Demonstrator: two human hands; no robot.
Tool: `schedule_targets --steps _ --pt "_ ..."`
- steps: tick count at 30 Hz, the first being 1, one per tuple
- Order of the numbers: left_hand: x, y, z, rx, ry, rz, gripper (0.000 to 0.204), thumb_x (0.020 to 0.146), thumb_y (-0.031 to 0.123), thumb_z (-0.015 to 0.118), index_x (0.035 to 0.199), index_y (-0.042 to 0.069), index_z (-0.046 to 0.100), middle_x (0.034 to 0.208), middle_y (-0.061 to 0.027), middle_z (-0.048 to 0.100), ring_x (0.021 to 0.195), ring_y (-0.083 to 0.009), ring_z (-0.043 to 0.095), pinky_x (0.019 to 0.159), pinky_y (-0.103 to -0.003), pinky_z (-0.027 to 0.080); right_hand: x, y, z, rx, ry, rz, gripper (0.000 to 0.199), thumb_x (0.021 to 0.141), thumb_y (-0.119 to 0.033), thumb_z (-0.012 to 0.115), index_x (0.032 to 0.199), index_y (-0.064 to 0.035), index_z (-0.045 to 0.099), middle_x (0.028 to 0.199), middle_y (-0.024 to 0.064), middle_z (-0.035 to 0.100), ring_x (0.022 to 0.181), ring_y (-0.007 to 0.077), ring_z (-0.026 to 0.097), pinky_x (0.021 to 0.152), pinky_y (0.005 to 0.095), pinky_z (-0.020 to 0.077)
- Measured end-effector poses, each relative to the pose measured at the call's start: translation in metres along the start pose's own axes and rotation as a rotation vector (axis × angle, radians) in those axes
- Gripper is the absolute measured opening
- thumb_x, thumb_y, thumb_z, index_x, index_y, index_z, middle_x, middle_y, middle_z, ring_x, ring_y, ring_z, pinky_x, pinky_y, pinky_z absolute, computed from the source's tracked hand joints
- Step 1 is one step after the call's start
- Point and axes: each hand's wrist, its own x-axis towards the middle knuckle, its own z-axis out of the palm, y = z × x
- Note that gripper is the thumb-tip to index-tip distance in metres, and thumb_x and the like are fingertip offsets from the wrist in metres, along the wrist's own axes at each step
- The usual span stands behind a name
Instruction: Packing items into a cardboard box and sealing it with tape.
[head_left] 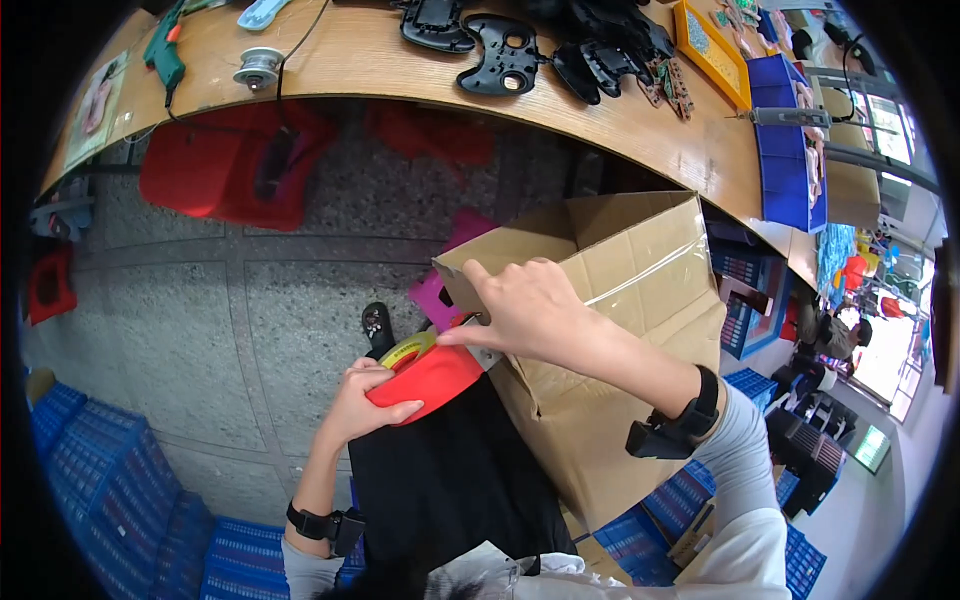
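Observation:
My left hand [357, 405] is closed around a red tape dispenser [440, 382]. Inside it shows a tape roll with a yellow core [408, 350], and a greyish tip [487, 357] pokes out at its right end. Above and to the right, my right hand [530, 312] lies over the near left side of a cardboard box [610, 390]. Its thumb stretches to the dispenser, its index finger reaches the box's upper edge, and the other fingers are partly hidden. The box is tall, open at the top and stands against my right side. Clear tape [650, 270] shines across its side.
A wooden workbench [350, 60] curves across the top, carrying black game controller shells [500, 60], a wire spool [258, 68], a green glue gun [165, 55] and a blue bin [785, 150]. Blue crates [105, 465] stand at lower left. A red stool [215, 170] sits beneath the bench.

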Motion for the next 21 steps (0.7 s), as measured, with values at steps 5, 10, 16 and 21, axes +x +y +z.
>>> schedule_targets --steps 5,10,16,21 --pt "-0.002 -0.009 0.0 0.027 0.005 0.039 0.033 0.062 0.03 0.079 0.07 0.001 0.066 0.064 -0.0062 0.061 0.068 -0.0201 0.053 0.079 -0.032 0.039 0.001 0.016 0.002 0.172 -0.16 -0.154 0.035 0.08 -0.032 0.063 0.105 -0.008 0.054 0.066 0.0134 0.063 0.069 0.0311 0.063 0.061 0.0408 0.0474" --pt "-0.006 -0.013 0.001 0.032 0.011 0.096 0.033 0.062 0.031 0.079 0.069 0.002 0.065 0.064 -0.0073 0.06 0.065 -0.02 0.053 0.079 -0.031 0.039 -0.004 0.014 0.004 0.266 -0.154 -0.224 0.02 0.084 -0.025 0.058 0.099 -0.0129 0.056 0.057 0.0079 0.06 0.059 0.029 0.061 0.056 0.0403 0.0447" --pt "-0.035 0.009 -0.005 0.093 -0.068 0.171 0.036 0.06 0.036 0.079 0.063 0.005 0.061 0.057 -0.0041 0.054 0.058 -0.0184 0.053 0.077 -0.03 0.038 -0.041 -0.008 0.008 0.321 0.042 -0.255 0.012 0.085 -0.023 0.057 0.09 -0.0126 0.062 0.055 0.0086 0.058 0.049 0.0256 0.058 0.046 0.0361 0.0424" --pt "-0.076 0.071 -0.002 0.138 -0.138 0.304 0.034 0.059 0.037 0.08 0.059 0.009 0.061 0.054 0.0004 0.055 0.054 -0.0143 0.055 0.072 -0.029 0.037 -0.11 -0.032 -0.039 0.51 -0.059 -0.324 0.013 0.086 -0.018 0.053 0.095 -0.0141 0.062 0.052 0.0094 0.053 0.05 0.0271 0.056 0.047 0.0384 0.0408"
